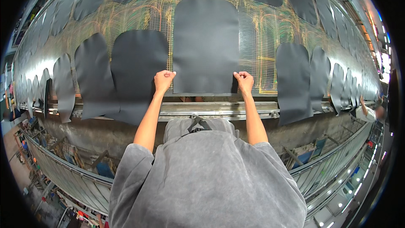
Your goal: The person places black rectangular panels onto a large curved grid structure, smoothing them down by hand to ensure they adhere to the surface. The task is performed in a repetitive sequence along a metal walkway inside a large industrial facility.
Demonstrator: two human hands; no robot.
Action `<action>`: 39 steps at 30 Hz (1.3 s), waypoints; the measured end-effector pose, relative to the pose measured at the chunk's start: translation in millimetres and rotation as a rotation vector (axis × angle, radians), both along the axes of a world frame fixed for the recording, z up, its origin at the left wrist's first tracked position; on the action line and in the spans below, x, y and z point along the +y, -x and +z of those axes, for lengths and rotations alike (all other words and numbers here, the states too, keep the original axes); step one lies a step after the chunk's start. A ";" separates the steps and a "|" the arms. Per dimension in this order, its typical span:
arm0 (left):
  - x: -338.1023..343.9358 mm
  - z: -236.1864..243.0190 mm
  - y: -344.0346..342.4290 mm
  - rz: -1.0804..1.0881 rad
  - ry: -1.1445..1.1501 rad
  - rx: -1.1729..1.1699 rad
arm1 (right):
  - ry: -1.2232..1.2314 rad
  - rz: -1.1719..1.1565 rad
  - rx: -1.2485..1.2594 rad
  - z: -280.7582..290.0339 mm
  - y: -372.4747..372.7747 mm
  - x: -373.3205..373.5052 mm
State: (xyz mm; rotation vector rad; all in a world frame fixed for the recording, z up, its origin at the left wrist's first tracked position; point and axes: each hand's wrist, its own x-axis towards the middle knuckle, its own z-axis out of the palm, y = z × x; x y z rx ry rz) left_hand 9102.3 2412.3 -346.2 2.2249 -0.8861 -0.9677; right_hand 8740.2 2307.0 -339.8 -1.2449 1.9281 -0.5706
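A black leather-like sheet [206, 46] with rounded far corners lies flat in front of me on a long pale table [253, 52]. The table's surface is covered with orange, yellow and green marked lines. My left hand [163, 81] is closed in a pinch at the sheet's left edge, close to the near corner. Across from it, my right hand [244, 81] pinches the right edge at about the same height. The sheet's straight near edge lies between my wrists, by the table's front edge.
Left of my left hand, another black sheet [139, 59] hangs over the front edge. To the right, a similar black sheet [293, 80] droops over too. Several more line both sides and the far rows. A metal rail [211, 110] runs along the front. Another person [368, 112] stands far right.
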 end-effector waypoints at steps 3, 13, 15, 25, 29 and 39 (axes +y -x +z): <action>0.4 -2.1 1.8 -0.018 0.004 -0.055 | 0.006 -0.015 0.000 3.7 -2.1 0.1; -3.9 8.0 5.7 0.020 -0.039 -0.063 | 0.000 0.159 0.275 9.1 -12.5 -25.9; -5.7 9.1 7.8 0.017 -0.044 -0.062 | 0.000 0.108 0.209 4.2 -15.5 -39.1; -3.2 8.9 7.7 0.021 -0.045 -0.063 | 0.089 -0.002 0.072 -5.1 -25.2 -80.3; -3.9 9.5 8.5 0.018 -0.064 -0.058 | 0.066 0.030 0.106 -0.7 -30.1 -96.3; -5.1 11.5 10.0 0.035 -0.050 -0.043 | 0.070 -0.036 0.082 -21.3 -29.8 -115.9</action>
